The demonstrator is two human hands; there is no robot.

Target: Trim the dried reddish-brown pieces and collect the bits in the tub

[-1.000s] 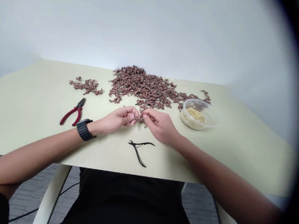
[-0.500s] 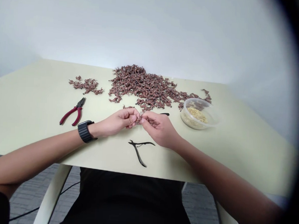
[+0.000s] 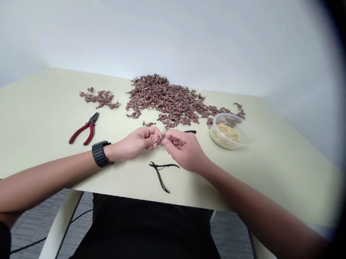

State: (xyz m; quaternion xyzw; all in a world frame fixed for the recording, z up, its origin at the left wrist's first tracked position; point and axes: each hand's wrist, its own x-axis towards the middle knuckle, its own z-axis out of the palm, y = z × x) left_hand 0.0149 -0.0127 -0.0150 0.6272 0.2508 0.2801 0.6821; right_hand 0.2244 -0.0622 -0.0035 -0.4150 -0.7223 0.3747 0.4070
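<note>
My left hand (image 3: 138, 143) and my right hand (image 3: 186, 150) meet above the middle of the table, fingertips almost touching. Pinched in my left fingers is a small reddish-brown figurine (image 3: 161, 138), mostly covered by the fingers. My right thumb and forefinger are pressed together at its right side; whether they grip the figurine or some tiny piece on it is too small to tell. Just beyond the hands lies a large heap of similar brown figurines (image 3: 171, 100). Black nippers (image 3: 160, 173) rest on the table below my hands, their handles spread.
Red-handled pliers (image 3: 86, 130) lie at the left. Behind them is a smaller pile of brown figurines (image 3: 101, 98). On the right stands a clear round tub (image 3: 219, 142) with small gold-coloured pieces (image 3: 230, 133). A dark handle (image 3: 190, 131) pokes out behind my right hand.
My left wrist has shifted slightly to the right and the fingers have moved a little around the figurine. Everything else on the table lies as before.
</note>
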